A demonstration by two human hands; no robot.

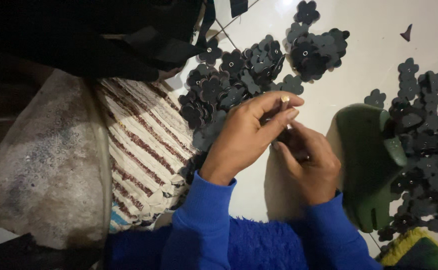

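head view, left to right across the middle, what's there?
Grey sequinned fabric → striped woven cloth → left hand → right hand → green sandal → pile of dark flower-shaped cutouts.

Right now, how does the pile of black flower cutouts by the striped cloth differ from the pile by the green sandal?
The pile by the striped cloth lies above the left hand, heaped thickly. The pile by the green sandal lies spread flatter, right of the right hand. Both hold dark flower shapes on the white floor.
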